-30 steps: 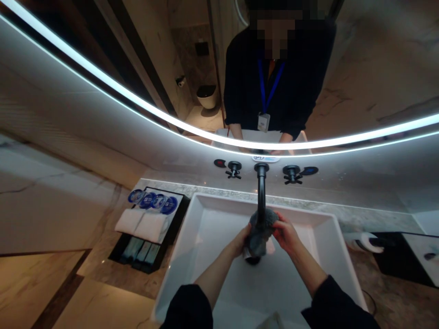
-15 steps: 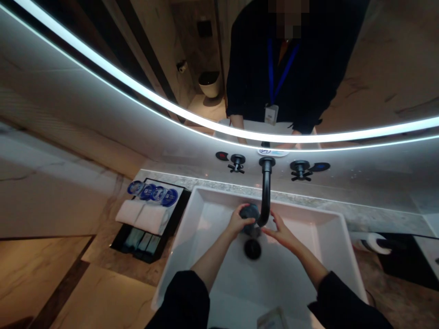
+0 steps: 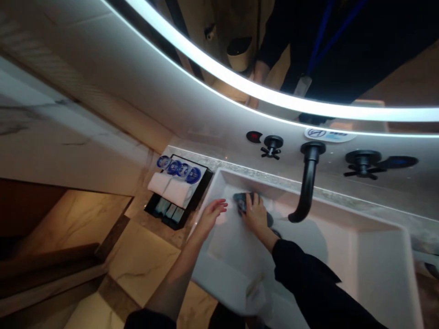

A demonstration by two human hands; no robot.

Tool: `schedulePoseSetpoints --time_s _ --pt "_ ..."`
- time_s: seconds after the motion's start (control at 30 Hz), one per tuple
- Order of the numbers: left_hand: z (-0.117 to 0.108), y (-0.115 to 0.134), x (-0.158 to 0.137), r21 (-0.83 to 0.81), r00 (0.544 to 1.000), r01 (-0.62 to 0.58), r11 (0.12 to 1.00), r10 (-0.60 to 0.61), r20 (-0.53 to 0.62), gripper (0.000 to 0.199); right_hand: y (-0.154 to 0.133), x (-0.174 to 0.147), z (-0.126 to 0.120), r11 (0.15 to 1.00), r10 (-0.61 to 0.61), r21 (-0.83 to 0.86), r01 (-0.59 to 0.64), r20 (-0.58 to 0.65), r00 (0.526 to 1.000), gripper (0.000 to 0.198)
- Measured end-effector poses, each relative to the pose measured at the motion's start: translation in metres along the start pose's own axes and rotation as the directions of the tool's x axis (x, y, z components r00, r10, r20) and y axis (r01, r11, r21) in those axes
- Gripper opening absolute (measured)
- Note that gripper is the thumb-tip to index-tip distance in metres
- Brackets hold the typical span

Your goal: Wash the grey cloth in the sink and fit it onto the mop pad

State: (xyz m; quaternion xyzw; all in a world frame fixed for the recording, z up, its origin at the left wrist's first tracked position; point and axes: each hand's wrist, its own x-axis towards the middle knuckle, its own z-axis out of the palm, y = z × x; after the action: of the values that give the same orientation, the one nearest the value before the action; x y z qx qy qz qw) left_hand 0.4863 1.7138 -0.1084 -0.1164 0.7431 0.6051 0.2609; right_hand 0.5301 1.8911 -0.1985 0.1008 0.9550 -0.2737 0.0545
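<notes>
Inside the white sink, toward its back left, my right hand grips a dark blue-grey cloth against the basin surface. The cloth is bunched and partly hidden under my fingers. My left hand is over the sink's left side, fingers stretched and apart, holding nothing, a little left of the cloth. To the right of my right hand the black spout reaches down from the wall. My right wrist partly covers the dark drain.
A black tray left of the sink holds rolled white towels, round blue-labelled items and small packets. Two cross-shaped tap handles, left and right, jut from the wall below a lit mirror.
My view has swung left. My right hand has moved from beside the spout to the basin's left, now on the cloth. My left hand has let go of it and drawn left.
</notes>
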Motion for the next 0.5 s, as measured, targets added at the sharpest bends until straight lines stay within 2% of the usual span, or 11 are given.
schedulePoseSetpoints --time_s 0.07,0.13,0.2,0.23,0.3,0.37,0.5 --pt "-0.007 -0.012 -0.016 -0.058 0.998 0.015 0.998 -0.018 -0.063 0.047 -0.034 0.0 0.014 0.981 -0.184 -0.044 0.19 0.114 0.976 0.065" --pt "-0.014 -0.021 -0.028 -0.12 0.991 0.011 0.993 -0.027 -0.132 0.049 -0.06 -0.014 0.028 0.947 -0.304 -0.039 0.317 0.199 0.932 0.062" --pt "-0.023 -0.028 -0.037 -0.154 0.982 0.011 0.988 -0.04 -0.187 0.049 -0.075 -0.036 0.04 0.897 -0.423 -0.008 0.443 0.284 0.861 0.059" --pt "-0.027 -0.031 -0.04 -0.163 0.977 0.018 0.986 -0.052 -0.206 0.048 -0.078 -0.05 0.044 0.859 -0.489 0.024 0.511 0.332 0.807 0.057" --pt "-0.033 -0.038 -0.046 -0.167 0.971 0.037 0.985 -0.075 -0.226 0.046 -0.074 -0.074 0.05 0.766 -0.614 0.109 0.634 0.417 0.67 0.055" --pt "-0.035 -0.046 -0.05 -0.149 0.972 0.045 0.988 -0.078 -0.224 0.044 -0.061 -0.093 0.049 0.702 -0.674 0.169 0.691 0.471 0.569 0.054" --pt "-0.031 -0.056 -0.052 -0.088 0.987 0.05 0.995 -0.063 -0.148 0.038 -0.019 -0.099 0.018 0.697 -0.661 0.222 0.682 0.568 0.49 0.043"
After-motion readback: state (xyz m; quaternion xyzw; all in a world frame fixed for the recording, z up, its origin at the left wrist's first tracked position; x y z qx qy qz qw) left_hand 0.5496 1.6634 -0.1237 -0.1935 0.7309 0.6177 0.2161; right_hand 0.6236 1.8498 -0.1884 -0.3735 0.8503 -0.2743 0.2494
